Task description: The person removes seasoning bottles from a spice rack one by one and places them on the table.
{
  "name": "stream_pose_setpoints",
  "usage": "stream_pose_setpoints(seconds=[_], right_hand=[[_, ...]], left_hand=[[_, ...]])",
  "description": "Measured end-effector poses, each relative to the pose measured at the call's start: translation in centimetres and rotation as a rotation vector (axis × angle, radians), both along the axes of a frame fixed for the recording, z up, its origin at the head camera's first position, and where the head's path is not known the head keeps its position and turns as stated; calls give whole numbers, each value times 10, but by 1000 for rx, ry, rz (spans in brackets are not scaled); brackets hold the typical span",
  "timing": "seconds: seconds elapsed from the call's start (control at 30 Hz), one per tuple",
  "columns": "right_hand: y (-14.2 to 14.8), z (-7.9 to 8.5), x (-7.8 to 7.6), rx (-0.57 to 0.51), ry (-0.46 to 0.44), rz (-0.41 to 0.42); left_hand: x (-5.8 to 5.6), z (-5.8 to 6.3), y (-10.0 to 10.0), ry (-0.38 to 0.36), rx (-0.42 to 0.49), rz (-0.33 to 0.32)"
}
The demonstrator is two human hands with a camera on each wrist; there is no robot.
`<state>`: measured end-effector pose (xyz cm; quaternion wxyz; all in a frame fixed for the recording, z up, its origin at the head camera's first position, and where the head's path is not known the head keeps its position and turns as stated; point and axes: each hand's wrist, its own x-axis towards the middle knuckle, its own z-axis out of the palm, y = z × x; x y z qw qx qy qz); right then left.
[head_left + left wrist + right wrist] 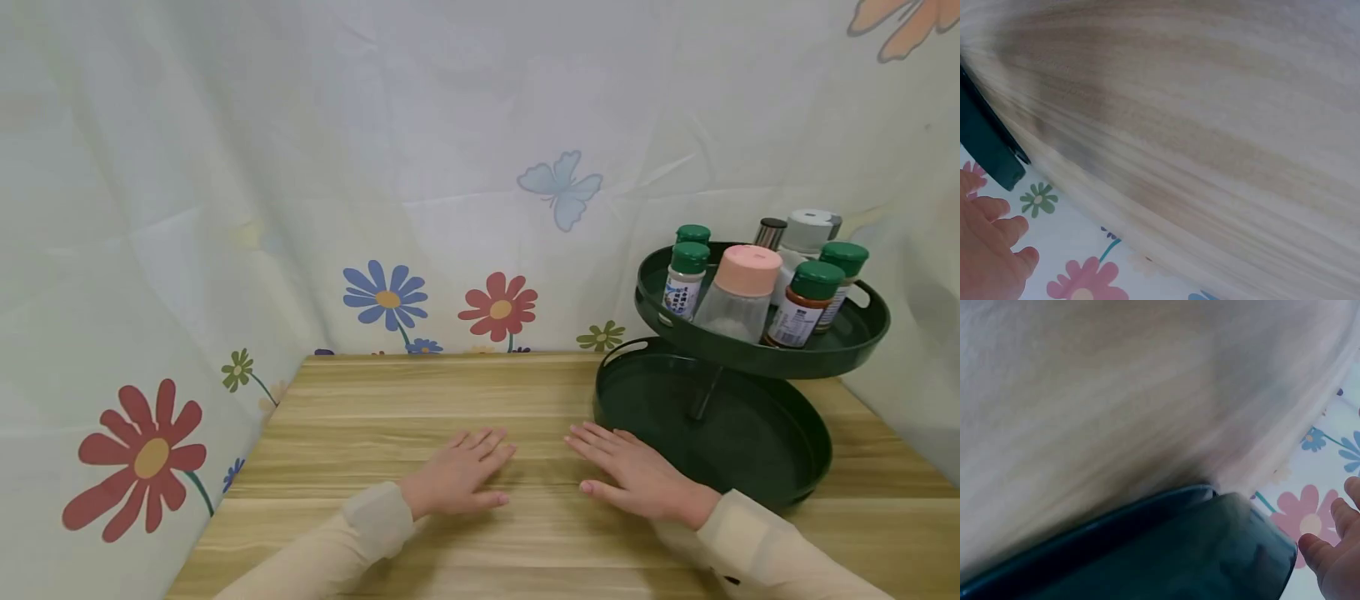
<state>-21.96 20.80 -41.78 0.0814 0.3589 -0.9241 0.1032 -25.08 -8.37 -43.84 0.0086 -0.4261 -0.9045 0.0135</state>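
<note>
Both hands are held palm down over the wooden table (420, 392), fingers straight and holding nothing. My left hand (459, 473) is left of centre, its fingers pointing toward the back right. My right hand (637, 473) lies just left of a dark green two-tier round tray rack (720, 450), nearest its lower tier. In the left wrist view part of the left hand (991, 250) shows at the lower left. The right wrist view has the right hand (1335, 556) at the right edge, beside the rack's dark green rim (1147, 550).
On the upper tier (780, 358) stand several green-capped spice bottles (681, 283), a clear jar with a pink lid (738, 292), a white-topped container (808, 232) and a dark-capped bottle (769, 233). A flowered white curtain (420, 167) hangs behind the table and along its sides.
</note>
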Motion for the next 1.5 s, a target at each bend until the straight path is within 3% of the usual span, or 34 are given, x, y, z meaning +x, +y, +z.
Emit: stream_pose_setpoints(seconds=[0.67, 1.17, 1.5], right_hand=[[8, 35, 8, -23, 31, -60], [12, 64, 17, -10, 119, -37], [18, 79, 21, -4, 200, -38]], left_hand=[[3, 12, -8, 62, -22, 4], [4, 23, -12, 111, -36, 1], [8, 32, -15, 85, -53, 19]])
